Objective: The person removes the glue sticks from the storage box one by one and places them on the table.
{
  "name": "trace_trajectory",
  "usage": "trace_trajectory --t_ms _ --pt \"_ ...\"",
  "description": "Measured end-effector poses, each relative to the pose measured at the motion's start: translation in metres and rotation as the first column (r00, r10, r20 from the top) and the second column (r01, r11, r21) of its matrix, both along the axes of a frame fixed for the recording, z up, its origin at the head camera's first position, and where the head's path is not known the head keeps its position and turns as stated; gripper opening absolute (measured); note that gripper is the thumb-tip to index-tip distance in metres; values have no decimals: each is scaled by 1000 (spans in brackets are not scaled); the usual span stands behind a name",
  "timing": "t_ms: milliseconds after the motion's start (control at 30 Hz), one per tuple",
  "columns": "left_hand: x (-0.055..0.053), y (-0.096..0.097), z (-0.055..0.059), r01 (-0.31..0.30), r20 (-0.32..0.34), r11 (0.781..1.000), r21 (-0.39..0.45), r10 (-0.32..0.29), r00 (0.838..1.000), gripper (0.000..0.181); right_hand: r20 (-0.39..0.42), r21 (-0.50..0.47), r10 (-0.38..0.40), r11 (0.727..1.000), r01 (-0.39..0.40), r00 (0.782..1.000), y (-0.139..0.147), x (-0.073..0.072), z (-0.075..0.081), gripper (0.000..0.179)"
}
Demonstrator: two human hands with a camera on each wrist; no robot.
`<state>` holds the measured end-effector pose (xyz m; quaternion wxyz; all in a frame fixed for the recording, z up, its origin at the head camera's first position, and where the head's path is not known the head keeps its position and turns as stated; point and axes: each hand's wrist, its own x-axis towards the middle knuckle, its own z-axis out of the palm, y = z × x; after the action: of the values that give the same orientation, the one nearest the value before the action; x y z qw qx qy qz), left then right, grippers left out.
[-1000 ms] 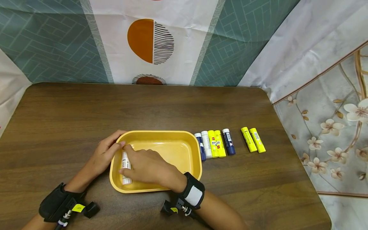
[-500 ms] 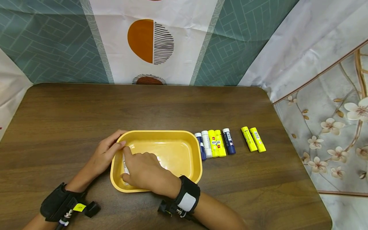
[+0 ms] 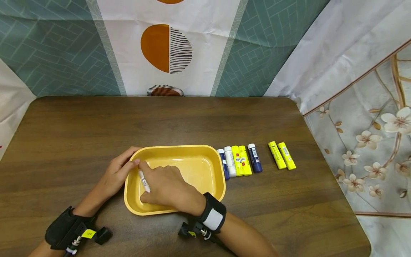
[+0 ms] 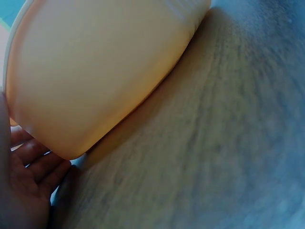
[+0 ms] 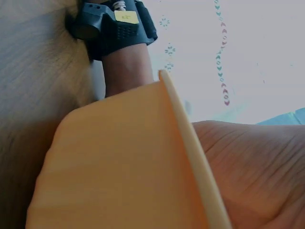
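In the head view a yellow plastic tray (image 3: pixel 179 145) stands on the table. My left hand (image 3: pixel 116 172) grips its far left corner, thumb at the rim and fingers outside; the left wrist view shows those fingers (image 4: pixel 35 164) against the outer wall. Inside the tray's left end, my right hand (image 3: pixel 167 185) holds a white glue stick (image 3: pixel 144 181) between thumb and index finger. The stick slants slightly, and the hand hides part of it. Only the back of the right hand (image 5: pixel 257 167) appears in the right wrist view, beyond the tray wall.
Right of the tray lies a row of glue sticks: a blue one (image 3: pixel 223 164), a white one (image 3: pixel 230 161), two yellow ones (image 3: pixel 240 160) and another blue one (image 3: pixel 255 158). Two more yellow glue sticks (image 3: pixel 282 156) lie farther right. Patterned cloth (image 3: pixel 179 82) hangs behind the table (image 3: pixel 96 121).
The white glue stick has gone from lying along the tray's left wall to a slanted position in my right hand, shifted slightly right. My left hand stays at the tray corner.
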<state>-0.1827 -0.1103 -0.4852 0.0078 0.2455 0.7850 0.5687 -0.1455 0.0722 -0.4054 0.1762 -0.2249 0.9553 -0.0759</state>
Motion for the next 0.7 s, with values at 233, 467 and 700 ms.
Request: trace_trajectory --t_ms 233,467,700 --pt "0 0 0 -5 6 1000 -12 5 1000 29 49 -40 2 999 0 999 13 -5 8 58" --pt "1 0 0 -13 26 1000 -19 13 1000 29 73 -128 -8 992 17 997 30 -8 26 64" --pt "1 1 0 -31 44 999 -41 33 999 30 85 -206 -2 978 19 996 46 -5 45 67"
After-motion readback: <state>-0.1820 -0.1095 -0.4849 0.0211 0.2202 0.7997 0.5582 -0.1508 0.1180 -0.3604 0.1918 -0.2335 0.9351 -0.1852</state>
